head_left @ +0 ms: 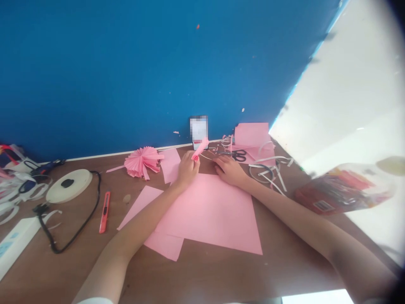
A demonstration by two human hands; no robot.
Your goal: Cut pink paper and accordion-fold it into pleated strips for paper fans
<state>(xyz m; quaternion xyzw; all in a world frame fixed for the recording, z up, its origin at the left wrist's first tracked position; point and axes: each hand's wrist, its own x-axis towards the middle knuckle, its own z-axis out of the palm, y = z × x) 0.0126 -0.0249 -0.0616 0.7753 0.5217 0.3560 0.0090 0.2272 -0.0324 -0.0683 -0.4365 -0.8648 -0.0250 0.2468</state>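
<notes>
My left hand (187, 170) grips a narrow pleated strip of pink paper (200, 149), which points up and away from me. My right hand (229, 171) rests on the brown tabletop (202, 274) beside it, holding nothing, with its fingertips near black-handled scissors (233, 155). Under my forearms lies a large pink paper sheet (205, 215), overlapping other pink sheets (148, 215). A pleated pink paper fan (142, 162) sits to the left of my left hand.
A red utility knife (104, 212), a round white object with a black cable (68, 185), and a white power strip (15, 240) lie at left. White paper offcuts (268, 171), a pink paper stack (252, 137), and a red package (343, 188) are at right. A blue wall (158, 63) backs the table.
</notes>
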